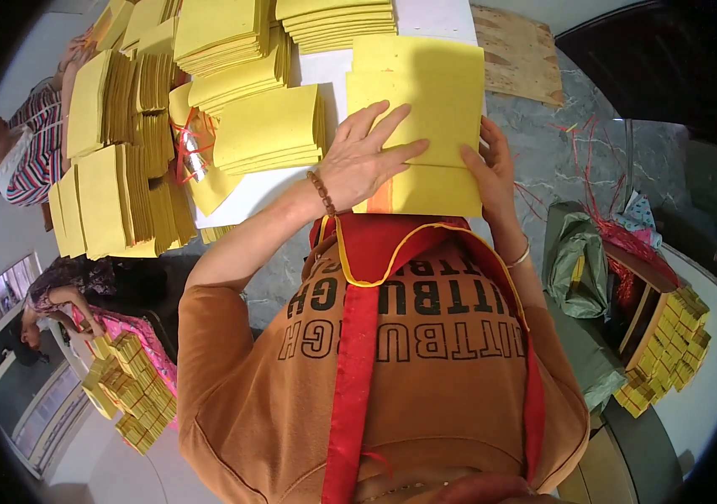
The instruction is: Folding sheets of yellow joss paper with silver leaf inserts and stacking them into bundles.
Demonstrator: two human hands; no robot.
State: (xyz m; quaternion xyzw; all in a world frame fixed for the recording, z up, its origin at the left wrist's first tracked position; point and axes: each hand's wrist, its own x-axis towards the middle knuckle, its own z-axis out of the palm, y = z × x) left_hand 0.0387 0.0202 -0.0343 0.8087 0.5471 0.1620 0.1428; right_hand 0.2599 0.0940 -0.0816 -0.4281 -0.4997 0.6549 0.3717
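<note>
Right in front of me lie yellow paper sheets (447, 97), stepped so that their edges show at the far and near ends. An orange patch (381, 198) shows near their lower left corner. My left hand (363, 160), a beaded bracelet at its wrist, rests on top with its fingers spread. At the right edge, my right hand (495, 168) pinches the sheets, its thumb on top and the other fingers curled at the side. Just left of my left hand sits a pile of yellow paper (266, 126).
More yellow paper stacks (106, 197) crowd the left side of the white table (438, 18). Red ties (193, 143) lie among them. Two people (35, 151) (52, 302) work at the left. At the right are a green bag (577, 260) and bundled yellow paper (669, 344).
</note>
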